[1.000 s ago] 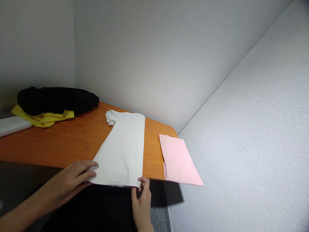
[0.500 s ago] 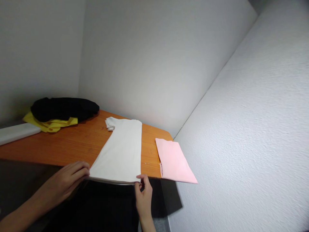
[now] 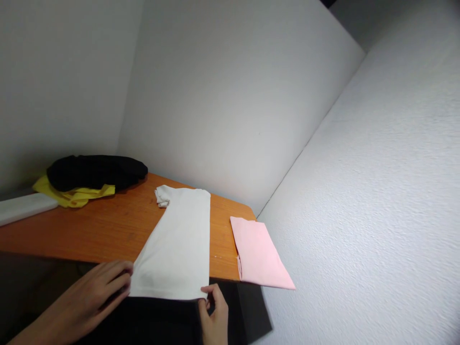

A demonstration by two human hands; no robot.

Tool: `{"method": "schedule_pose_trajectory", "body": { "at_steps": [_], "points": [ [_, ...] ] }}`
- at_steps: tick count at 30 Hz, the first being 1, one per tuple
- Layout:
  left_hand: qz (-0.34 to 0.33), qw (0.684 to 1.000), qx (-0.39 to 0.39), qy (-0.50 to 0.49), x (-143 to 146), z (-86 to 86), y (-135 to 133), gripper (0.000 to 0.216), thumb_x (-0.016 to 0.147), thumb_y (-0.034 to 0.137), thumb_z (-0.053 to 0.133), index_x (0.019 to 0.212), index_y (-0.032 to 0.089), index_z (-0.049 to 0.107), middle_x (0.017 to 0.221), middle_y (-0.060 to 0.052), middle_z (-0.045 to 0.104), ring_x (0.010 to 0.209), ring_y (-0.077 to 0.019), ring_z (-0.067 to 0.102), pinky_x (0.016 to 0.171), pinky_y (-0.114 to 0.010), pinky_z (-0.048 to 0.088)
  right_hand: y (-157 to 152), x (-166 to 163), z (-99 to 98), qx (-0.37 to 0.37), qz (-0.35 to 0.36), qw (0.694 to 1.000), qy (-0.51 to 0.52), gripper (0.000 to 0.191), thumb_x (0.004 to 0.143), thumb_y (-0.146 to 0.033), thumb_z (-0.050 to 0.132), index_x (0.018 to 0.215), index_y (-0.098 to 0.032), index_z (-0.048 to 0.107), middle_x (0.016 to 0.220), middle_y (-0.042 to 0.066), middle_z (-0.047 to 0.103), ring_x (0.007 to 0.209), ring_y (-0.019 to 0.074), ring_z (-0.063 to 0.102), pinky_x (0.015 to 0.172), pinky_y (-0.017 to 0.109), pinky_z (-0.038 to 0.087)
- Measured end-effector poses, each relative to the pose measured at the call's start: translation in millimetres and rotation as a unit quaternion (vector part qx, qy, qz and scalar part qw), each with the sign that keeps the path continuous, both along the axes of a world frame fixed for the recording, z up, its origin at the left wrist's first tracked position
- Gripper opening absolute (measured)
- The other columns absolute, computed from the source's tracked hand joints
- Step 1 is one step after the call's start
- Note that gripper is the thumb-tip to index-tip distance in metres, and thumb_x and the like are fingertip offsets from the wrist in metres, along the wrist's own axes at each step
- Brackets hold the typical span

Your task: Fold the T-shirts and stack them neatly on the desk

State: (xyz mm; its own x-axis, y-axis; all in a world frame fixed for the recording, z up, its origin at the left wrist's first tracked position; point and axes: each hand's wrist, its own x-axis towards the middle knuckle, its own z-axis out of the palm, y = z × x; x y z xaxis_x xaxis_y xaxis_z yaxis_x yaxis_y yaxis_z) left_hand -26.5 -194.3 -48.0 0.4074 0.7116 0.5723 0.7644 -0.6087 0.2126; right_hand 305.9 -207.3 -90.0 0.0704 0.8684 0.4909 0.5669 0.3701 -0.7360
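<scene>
A white T-shirt (image 3: 176,244), folded lengthwise, lies on the wooden table with its bunched sleeves at the far left. Its hem hangs slightly past the table's front edge. My left hand (image 3: 104,292) is closed on the left corner of the hem, fingertips partly hidden behind one another. At the right corner of the hem, my right hand (image 3: 214,311) pinches the cloth between thumb and fingers. To the right, a folded pink garment (image 3: 260,251) rests with its front corner sticking out beyond the table edge.
Black cloth (image 3: 97,171) is heaped over a yellow cloth (image 3: 74,195) at the back left of the wooden table (image 3: 97,235). A long white object (image 3: 27,208) lies at the far left. Walls (image 3: 341,201) stand behind the table and along its right.
The view has tilted up, so the table sits lower in the picture. The shirt's hem has come toward me, farther over the table edge, with both hands holding its corners.
</scene>
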Motion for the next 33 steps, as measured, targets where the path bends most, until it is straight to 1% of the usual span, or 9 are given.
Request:
{"method": "schedule_pose_trajectory", "body": {
  "at_steps": [6,10,13,16,21,23,26,29,33],
  "points": [
    [-0.015,0.999,-0.035,-0.023,13,16.2,14,0.021,0.092,0.037,0.049,0.101,0.03,0.067,0.123,-0.004,0.066,0.113,-0.0216,0.063,0.097,-0.034,0.051,-11,-2,17.5,-0.032,0.003,0.999,-0.014,0.013,0.084,-0.018,0.049,0.088,-0.018,0.061,0.072,-0.002,0.052,0.064,0.0133,0.051,0.062,0.023,0.043],
    [-0.033,0.997,-0.055,-0.045,32,22.7,30,0.023,0.095,0.035,0.049,0.109,0.028,0.065,0.126,-0.004,0.065,0.117,-0.0201,0.06,0.101,-0.034,0.049,-12,4,25.9,-0.099,0.046,0.992,-0.066,0.008,0.083,-0.022,0.056,0.088,-0.019,0.062,0.068,-0.003,0.051,0.063,0.0133,0.051,0.062,0.024,0.041],
    [-0.039,0.997,-0.054,-0.048,45,23.5,47,0.024,0.095,0.032,0.048,0.112,0.028,0.066,0.129,-0.004,0.064,0.12,-0.0213,0.059,0.103,-0.037,0.049,-1,11,37.8,-0.128,0.085,0.982,-0.113,0.013,0.084,-0.03,0.063,0.091,-0.019,0.065,0.06,-0.005,0.049,0.058,0.0135,0.049,0.06,0.024,0.038],
    [-0.031,0.997,-0.06,-0.044,54,23.4,67,0.027,0.095,0.032,0.049,0.116,0.029,0.065,0.133,-0.005,0.062,0.123,-0.0232,0.058,0.105,-0.042,0.049,22,16,60.2,-0.092,0.052,0.986,-0.127,0.019,0.09,-0.037,0.058,0.087,-0.02,0.065,0.063,-0.002,0.054,0.06,0.0153,0.053,0.06,0.026,0.038],
    [-0.012,0.997,-0.077,-0.02,62,25.3,108,0.037,0.092,0.034,0.053,0.127,0.028,0.062,0.14,-0.007,0.059,0.129,-0.0269,0.055,0.109,-0.046,0.047,98,11,95.9,-0.023,0.033,0.994,-0.106,0.026,0.095,-0.04,0.047,0.087,-0.021,0.063,0.077,0.003,0.065,0.074,0.0181,0.061,0.067,0.027,0.046],
    [0.006,0.995,-0.104,-0.005,64,25.1,123,0.046,0.089,0.034,0.056,0.134,0.024,0.058,0.144,-0.01,0.055,0.132,-0.0302,0.051,0.111,-0.05,0.044,140,5,98.7,-0.01,0.036,0.993,-0.116,0.026,0.096,-0.039,0.045,0.091,-0.021,0.064,0.084,0.005,0.068,0.081,0.0189,0.064,0.072,0.028,0.048],
    [0.028,0.988,-0.15,0.023,65,18.0,139,0.056,0.086,0.034,0.058,0.14,0.021,0.052,0.152,-0.013,0.042,0.14,-0.0337,0.04,0.115,-0.054,0.036,209,-9,91.5,-0.011,0.019,0.982,-0.185,0.032,0.096,-0.037,0.042,0.109,-0.019,0.065,0.107,0.012,0.069,0.102,0.0212,0.065,0.089,0.032,0.049],
    [0.04,0.986,-0.161,0.031,65,-5.7,149,0.065,0.085,0.037,0.058,0.146,0.023,0.042,0.156,-0.012,0.03,0.144,-0.0332,0.031,0.117,-0.052,0.033,278,-27,80.4,-0.035,0.014,0.965,-0.261,0.047,0.096,-0.037,0.043,0.134,-0.012,0.055,0.135,0.017,0.058,0.128,0.0256,0.053,0.107,0.037,0.04],
    [0.059,0.994,-0.082,0.043,60,-61.3,166,0.08,0.083,0.046,0.061,0.152,0.024,0.025,0.155,-0.011,0.031,0.141,-0.0321,0.038,0.113,-0.045,0.042,350,-51,67.5,-0.1,0.003,0.929,-0.356,0.066,0.098,-0.043,0.038,0.151,-0.005,0.032,0.157,0.018,0.027,0.147,0.0276,0.023,0.118,0.042,0.023]
  ]
}}
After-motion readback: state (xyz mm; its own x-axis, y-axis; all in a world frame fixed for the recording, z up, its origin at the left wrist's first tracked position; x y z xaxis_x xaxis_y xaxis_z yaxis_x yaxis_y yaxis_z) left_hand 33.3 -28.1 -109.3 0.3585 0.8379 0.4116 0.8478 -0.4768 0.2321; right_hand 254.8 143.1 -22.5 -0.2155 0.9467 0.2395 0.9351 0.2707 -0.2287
